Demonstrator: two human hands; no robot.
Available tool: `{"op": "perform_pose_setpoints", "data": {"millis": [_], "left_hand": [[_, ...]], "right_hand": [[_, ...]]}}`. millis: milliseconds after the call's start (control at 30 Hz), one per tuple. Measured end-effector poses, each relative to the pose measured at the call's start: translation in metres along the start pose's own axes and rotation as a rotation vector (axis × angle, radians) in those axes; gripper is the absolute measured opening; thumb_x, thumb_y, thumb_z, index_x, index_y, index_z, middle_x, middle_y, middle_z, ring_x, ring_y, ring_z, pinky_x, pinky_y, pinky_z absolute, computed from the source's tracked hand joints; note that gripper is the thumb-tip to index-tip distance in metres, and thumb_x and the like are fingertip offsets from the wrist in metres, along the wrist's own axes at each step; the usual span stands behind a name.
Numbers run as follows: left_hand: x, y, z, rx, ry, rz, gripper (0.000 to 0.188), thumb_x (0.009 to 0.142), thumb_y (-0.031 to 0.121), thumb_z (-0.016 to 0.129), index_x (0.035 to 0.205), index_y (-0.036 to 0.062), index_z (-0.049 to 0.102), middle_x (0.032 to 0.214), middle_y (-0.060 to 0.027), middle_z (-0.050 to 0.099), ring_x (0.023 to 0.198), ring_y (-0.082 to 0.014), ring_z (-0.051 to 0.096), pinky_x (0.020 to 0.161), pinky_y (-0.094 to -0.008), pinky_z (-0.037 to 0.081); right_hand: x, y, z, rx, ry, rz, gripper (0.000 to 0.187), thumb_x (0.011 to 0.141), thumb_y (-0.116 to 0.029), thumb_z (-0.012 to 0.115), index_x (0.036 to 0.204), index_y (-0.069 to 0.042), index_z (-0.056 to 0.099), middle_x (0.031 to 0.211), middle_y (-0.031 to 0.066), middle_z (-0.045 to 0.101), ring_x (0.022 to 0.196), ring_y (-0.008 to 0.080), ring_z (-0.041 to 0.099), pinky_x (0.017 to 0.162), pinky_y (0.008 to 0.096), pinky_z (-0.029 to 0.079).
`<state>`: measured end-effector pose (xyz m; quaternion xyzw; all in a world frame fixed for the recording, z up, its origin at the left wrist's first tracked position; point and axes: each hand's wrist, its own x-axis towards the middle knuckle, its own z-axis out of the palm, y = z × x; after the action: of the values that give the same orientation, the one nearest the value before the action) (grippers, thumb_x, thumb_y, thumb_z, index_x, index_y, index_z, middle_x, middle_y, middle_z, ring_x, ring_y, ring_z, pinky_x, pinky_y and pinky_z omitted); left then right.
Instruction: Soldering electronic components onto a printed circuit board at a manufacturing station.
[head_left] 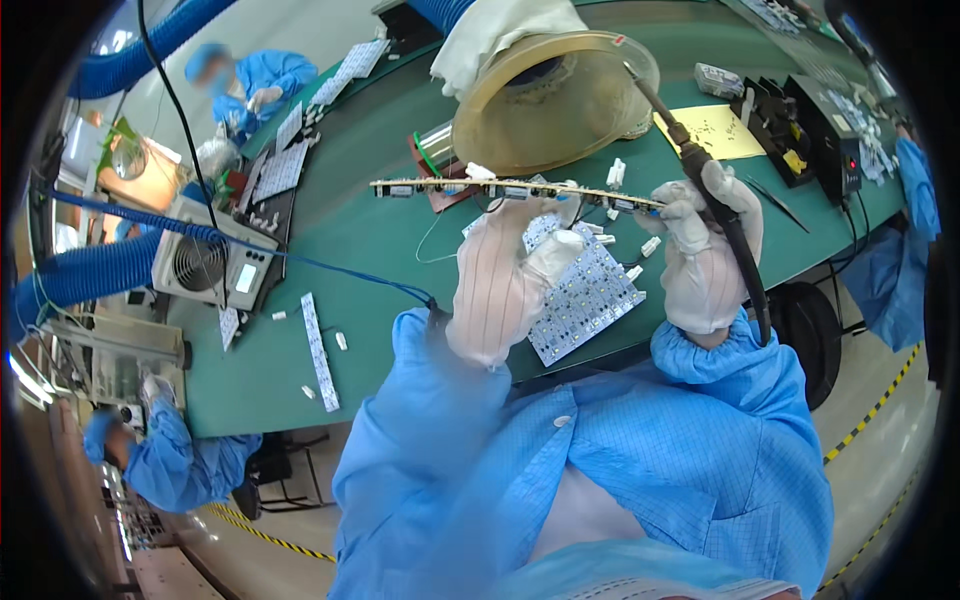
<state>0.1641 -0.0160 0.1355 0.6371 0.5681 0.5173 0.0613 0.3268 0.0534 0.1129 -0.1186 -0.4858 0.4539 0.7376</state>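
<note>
A long, thin circuit board, seen nearly edge-on with small parts on its underside, is held up above the green bench. My left hand, in a white striped glove, is closed around the middle of it. My gloved right hand grips a soldering iron, its tip pointing up and away to the left, clear of the board. The fingers of that hand also touch the board's right end. Below lie white LED panels with several small white connectors around them.
A translucent fume funnel with a white cloth stands behind, beside a solder spool. To the right are a yellow pad, tweezers and a black soldering station. An LED strip lies left. Co-workers sit around.
</note>
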Motion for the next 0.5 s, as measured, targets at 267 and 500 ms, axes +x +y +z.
{"op": "perform_pose_setpoints", "data": {"millis": [267,500], "left_hand": [[-0.001,-0.002,0.005,-0.724,-0.161,-0.151,0.045,0.093,0.04,0.054,0.096,-0.0048,0.061,0.073,-0.0103,0.06,0.064,-0.0156,0.054,0.06,-0.0307,0.043],[0.003,-0.012,-0.009,-0.329,-0.258,-0.257,0.041,0.094,0.034,0.051,0.095,-0.0062,0.06,0.071,-0.0097,0.062,0.07,-0.0181,0.06,0.07,-0.0295,0.048]], "right_hand": [[-0.008,0.006,-0.004,-0.148,-0.01,-0.086,0.038,0.076,0.015,0.066,0.107,-0.001,0.051,0.101,0.0157,0.059,0.09,0.0241,0.065,0.071,0.0363,0.06],[-0.01,0.011,0.002,-0.016,0.02,-0.004,0.04,0.075,0.015,0.066,0.108,-0.003,0.05,0.1,0.0166,0.059,0.088,0.0252,0.065,0.07,0.0363,0.061]]}}
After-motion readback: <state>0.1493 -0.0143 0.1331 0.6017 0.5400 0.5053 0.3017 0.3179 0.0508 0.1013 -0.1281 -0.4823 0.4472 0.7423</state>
